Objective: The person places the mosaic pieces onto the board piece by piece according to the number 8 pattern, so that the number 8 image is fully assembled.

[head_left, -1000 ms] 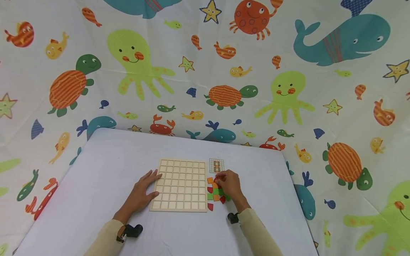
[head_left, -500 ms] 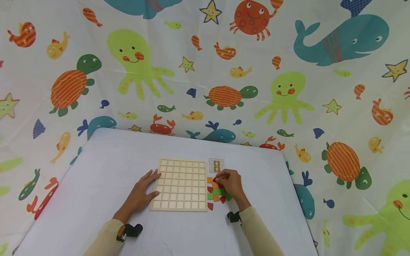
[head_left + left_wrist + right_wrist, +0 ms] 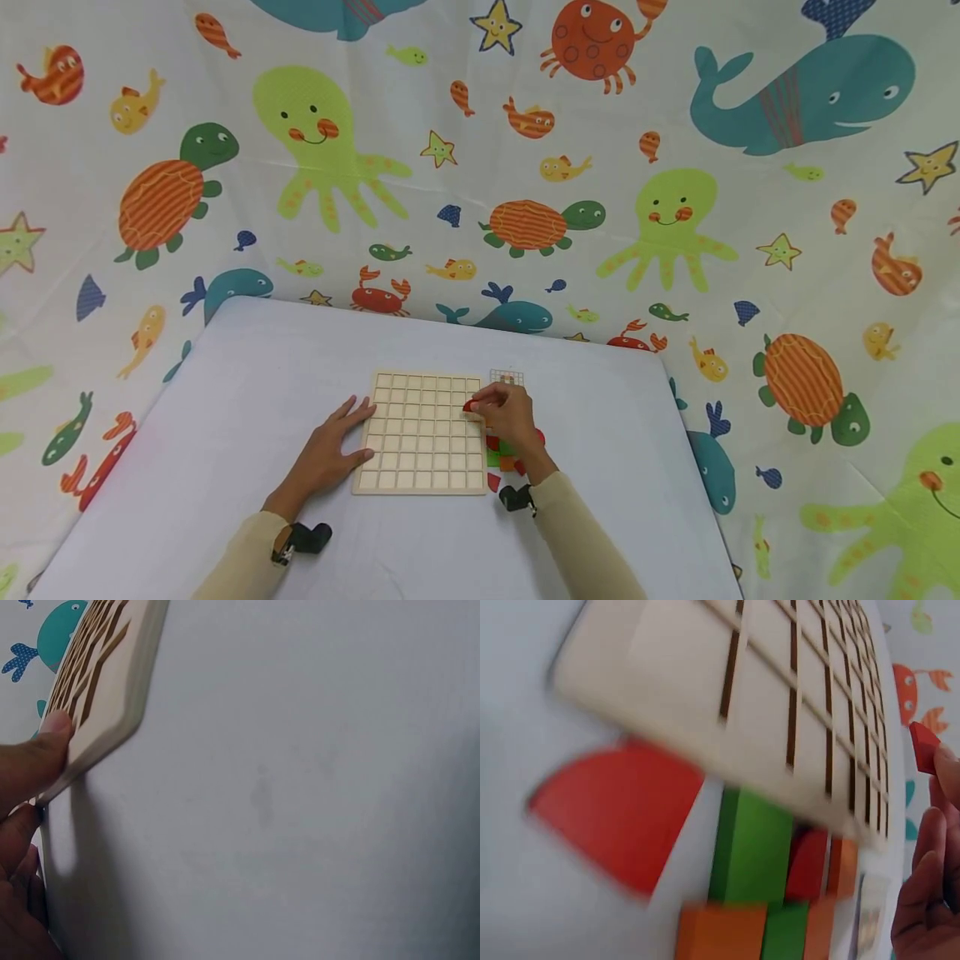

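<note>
A wooden grid board lies on the white table. My left hand rests against its left side with fingers spread; in the left wrist view the thumb touches the rim. My right hand pinches a red quarter-round block between thumb and fingers, over the board's right edge. The same held block shows at the far right of the right wrist view. Beside the board's right edge lie loose blocks: a red quarter-round one, a green one and an orange one. My right hand partly hides this pile.
A small card with a printed grid pattern lies beyond the right hand, partly covered by it. White cloth covers the table. Behind it hangs a curtain printed with sea animals.
My right hand has lifted a red quarter-round block from the pile and moved left to the board's right edge. The left hand stays at the board's left side.
</note>
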Tool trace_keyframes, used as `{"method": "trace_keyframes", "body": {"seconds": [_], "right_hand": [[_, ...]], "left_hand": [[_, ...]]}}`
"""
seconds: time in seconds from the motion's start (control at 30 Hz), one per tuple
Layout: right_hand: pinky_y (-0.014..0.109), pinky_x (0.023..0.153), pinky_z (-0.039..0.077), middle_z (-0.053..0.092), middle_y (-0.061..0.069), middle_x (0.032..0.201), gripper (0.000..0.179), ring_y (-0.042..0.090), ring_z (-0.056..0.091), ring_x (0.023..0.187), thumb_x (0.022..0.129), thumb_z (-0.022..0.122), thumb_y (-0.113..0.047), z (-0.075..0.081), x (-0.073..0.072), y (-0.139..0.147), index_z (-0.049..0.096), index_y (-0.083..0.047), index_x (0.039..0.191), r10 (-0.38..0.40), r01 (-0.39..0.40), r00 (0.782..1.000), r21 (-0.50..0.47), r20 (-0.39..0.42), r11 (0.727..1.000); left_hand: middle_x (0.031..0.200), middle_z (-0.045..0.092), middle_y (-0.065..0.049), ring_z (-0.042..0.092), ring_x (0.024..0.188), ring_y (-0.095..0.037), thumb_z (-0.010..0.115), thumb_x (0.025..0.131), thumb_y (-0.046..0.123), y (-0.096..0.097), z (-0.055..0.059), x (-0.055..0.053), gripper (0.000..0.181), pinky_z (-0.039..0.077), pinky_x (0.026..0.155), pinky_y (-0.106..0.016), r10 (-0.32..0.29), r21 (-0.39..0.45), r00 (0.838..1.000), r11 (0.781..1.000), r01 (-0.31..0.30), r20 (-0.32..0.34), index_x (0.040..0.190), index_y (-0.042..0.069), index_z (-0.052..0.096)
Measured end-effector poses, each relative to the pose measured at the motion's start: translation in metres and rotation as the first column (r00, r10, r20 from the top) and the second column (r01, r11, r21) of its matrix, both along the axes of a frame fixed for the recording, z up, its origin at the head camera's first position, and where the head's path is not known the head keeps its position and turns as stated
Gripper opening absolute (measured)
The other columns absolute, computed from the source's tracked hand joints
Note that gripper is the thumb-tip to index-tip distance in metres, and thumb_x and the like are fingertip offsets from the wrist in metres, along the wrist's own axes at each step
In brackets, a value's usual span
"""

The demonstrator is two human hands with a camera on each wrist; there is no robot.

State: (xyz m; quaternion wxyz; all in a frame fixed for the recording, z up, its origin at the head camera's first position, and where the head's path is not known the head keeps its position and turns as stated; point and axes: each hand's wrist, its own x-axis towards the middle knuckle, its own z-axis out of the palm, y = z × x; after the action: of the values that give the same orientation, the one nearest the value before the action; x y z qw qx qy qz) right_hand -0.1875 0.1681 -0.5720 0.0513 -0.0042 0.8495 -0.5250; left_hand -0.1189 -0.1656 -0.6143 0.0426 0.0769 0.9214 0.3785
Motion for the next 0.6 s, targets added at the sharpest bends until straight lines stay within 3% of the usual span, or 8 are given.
{"method": "trace_keyframes", "body": {"seconds": [0.23,0.6], "right_hand": [[0.025,0.07,0.053,0.077,0.004,0.093,0.007,0.015,0.063,0.081,0.092,0.084,-0.019,-0.004,-0.007,-0.042,0.082,-0.015,0.098,0.006,-0.006,1.0,-0.04,0.012,0.999],[0.026,0.068,0.055,0.077,-0.003,0.08,0.004,0.009,0.066,0.073,0.09,0.086,-0.018,-0.015,-0.021,-0.086,0.082,-0.018,0.09,-0.007,0.008,1.0,0.048,-0.007,0.999]], "left_hand": [[0.172,0.03,-0.027,0.03,0.157,-0.054,0.085,0.089,0.016,-0.001,0.003,0.001,0.078,0.033,0.121,-0.074,0.002,0.004,1.0,1.0,-0.002,-0.012,0.158,0.009,0.051],[0.172,0.029,-0.027,0.03,0.157,-0.053,0.085,0.089,0.016,0.0,-0.002,-0.001,0.078,0.033,0.121,-0.073,-0.001,0.004,1.0,1.0,0.001,-0.011,0.158,0.01,0.05]]}}
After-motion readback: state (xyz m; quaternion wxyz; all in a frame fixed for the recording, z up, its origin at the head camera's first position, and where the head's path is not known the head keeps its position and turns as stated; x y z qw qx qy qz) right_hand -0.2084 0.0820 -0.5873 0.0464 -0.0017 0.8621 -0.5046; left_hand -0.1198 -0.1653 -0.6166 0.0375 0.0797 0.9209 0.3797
